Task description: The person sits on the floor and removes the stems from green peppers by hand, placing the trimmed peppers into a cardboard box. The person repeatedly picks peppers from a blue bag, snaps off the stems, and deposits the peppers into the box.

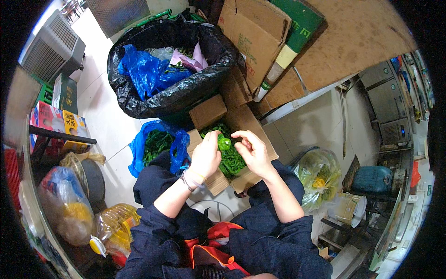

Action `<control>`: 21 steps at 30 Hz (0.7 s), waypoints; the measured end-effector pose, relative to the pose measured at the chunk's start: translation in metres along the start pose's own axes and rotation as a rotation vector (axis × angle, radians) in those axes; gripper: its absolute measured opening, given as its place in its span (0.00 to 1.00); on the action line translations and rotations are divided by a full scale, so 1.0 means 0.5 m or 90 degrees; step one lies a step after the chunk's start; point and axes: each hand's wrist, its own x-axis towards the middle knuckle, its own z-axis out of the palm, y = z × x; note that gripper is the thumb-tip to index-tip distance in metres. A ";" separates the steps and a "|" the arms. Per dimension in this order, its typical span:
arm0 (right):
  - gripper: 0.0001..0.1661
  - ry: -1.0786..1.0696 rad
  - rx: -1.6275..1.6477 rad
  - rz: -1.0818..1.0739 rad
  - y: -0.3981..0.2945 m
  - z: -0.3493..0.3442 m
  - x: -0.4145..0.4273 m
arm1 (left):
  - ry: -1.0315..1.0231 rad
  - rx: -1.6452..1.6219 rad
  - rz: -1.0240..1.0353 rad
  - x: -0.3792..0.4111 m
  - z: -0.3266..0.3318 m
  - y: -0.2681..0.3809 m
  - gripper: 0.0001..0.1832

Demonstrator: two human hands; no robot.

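Observation:
A green pepper (224,143) is held at the fingertips of my left hand (206,155), stem end showing. My right hand (253,152) faces it from the other side, thumb and index finger curved and apart, with nothing visible between them. Below both hands is an open cardboard box (245,120) filled with green peppers (231,164). Left of the box, a blue plastic bag (137,158) lies open on the floor and holds more long green peppers (157,144).
A bin lined with a black bag (170,104) holds plastic waste. Flattened cardboard (256,38) leans beside a brown tabletop (352,42). An oil jug (116,226) stands at left; a clear plastic bag (318,174) sits on the right, near a teal gas canister (372,179).

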 end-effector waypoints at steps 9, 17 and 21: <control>0.13 -0.178 0.059 0.100 0.029 -0.011 0.006 | -0.065 0.121 0.043 -0.003 0.011 -0.011 0.20; 0.09 -0.281 0.231 0.146 0.054 -0.008 0.011 | -0.129 0.145 0.065 -0.008 0.010 -0.017 0.17; 0.08 -0.280 0.113 0.115 0.042 -0.008 0.010 | -0.143 0.190 0.054 -0.011 0.004 -0.023 0.16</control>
